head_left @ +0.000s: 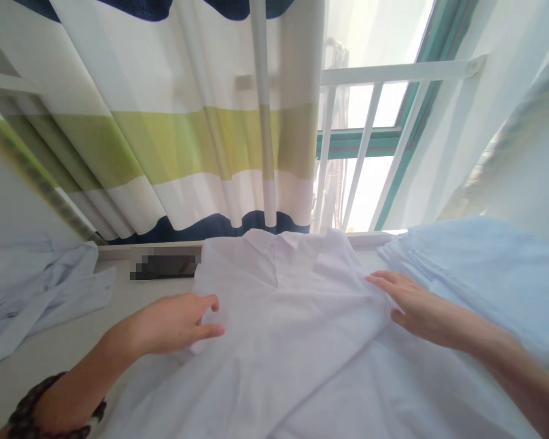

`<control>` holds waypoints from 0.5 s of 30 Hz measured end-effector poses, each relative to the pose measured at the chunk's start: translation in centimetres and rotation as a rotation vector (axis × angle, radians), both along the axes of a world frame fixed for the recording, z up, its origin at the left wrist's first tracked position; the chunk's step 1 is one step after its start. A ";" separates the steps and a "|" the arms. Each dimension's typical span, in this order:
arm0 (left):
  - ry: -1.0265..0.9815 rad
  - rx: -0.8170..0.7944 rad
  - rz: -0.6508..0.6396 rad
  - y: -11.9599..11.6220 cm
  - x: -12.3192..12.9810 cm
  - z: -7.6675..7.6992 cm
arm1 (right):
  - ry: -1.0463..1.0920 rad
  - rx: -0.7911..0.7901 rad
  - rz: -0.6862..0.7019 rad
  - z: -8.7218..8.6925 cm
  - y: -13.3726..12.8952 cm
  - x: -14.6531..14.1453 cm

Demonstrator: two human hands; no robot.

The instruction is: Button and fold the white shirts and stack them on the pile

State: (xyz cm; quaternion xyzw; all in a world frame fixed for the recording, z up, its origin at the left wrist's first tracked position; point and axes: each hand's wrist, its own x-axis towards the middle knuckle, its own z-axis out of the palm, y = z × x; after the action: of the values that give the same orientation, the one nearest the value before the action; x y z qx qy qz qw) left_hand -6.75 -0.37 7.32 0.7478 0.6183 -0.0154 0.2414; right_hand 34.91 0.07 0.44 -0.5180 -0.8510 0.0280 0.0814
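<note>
A white collared shirt (279, 329) lies spread out in front of me, its collar at the far edge and its lower part running out of view toward me. My left hand (183, 323) is over the shirt's left side, thumb and fingers apart with nothing between them. On the opposite side, my right hand (407, 302) has its fingers stretched out at the shirt's right shoulder. Its fingertips look to be on or just above the cloth; I cannot tell which. Creases run diagonally across the shirt's lower right.
Folded light-blue cloth (480, 262) is stacked at the right. Rumpled pale garments (32, 286) lie at the left. A dark flat object (165, 266), partly pixelated, rests by the back edge. Behind stand a striped curtain (174, 140) and a white railing (393, 74) before a window.
</note>
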 end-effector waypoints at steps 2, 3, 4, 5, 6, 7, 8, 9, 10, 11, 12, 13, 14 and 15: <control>-0.025 0.130 -0.096 1.9 3.2 0.1 | -0.064 0.072 -0.008 -0.3 -0.6 0.6; -0.043 0.161 -0.146 3.0 5.0 -0.1 | -0.098 0.109 -0.033 -0.4 -0.9 0.6; -0.062 0.185 -0.196 4.1 6.9 -0.3 | -0.133 0.145 -0.063 -0.5 -1.1 0.5; -0.095 0.208 -0.272 5.3 8.9 -0.8 | -0.163 0.179 -0.097 -0.6 -1.4 0.2; -0.140 0.246 -0.350 6.5 10.8 -1.4 | -0.190 0.203 -0.129 -0.7 -1.6 -0.1; -0.208 0.319 -0.405 7.6 12.7 -2.1 | -0.214 0.219 -0.156 -0.8 -1.8 -0.4; -0.245 0.357 -0.431 8.6 14.3 -3.0 | -0.232 0.233 -0.179 -0.8 -1.9 -0.7; -0.270 0.388 -0.445 9.4 15.6 -3.9 | -0.243 0.247 -0.198 -0.9 -2.0 -0.9; -0.291 0.414 -0.451 10.0 16.6 -4.9 | -0.248 0.263 -0.210 -0.9 -2.2 -1.1; -0.305 0.429 -0.449 10.4 17.2 -5.8 | -0.245 0.278 -0.213 -1.0 -2.3 -1.3; -0.317 0.441 -0.442 10.5 17.4 -6.7 | -0.236 0.291 -0.210 -1.1 -2.5 -1.4; -0.326 0.451 -0.434 10.4 17.3 -7.5 | -0.222 0.301 -0.205 -1.2 -2.7 -1.5; -0.333 0.462 -0.422 10.1 17.0 -8.2 | -0.205 0.307 -0.199 -1.3 -2.9 -1.5; -0.338 0.472 -0.407 9.6 16.4 -8.8 | -0.187 0.308 -0.191 -1.5 -3.2 -1.5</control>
State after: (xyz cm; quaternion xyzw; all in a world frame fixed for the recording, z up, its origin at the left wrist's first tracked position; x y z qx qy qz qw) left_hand 9.68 9.27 -1.47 0.8828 0.3946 0.2040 0.1527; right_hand 33.37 -3.15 -1.01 -0.5780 -0.7961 -0.1588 0.0825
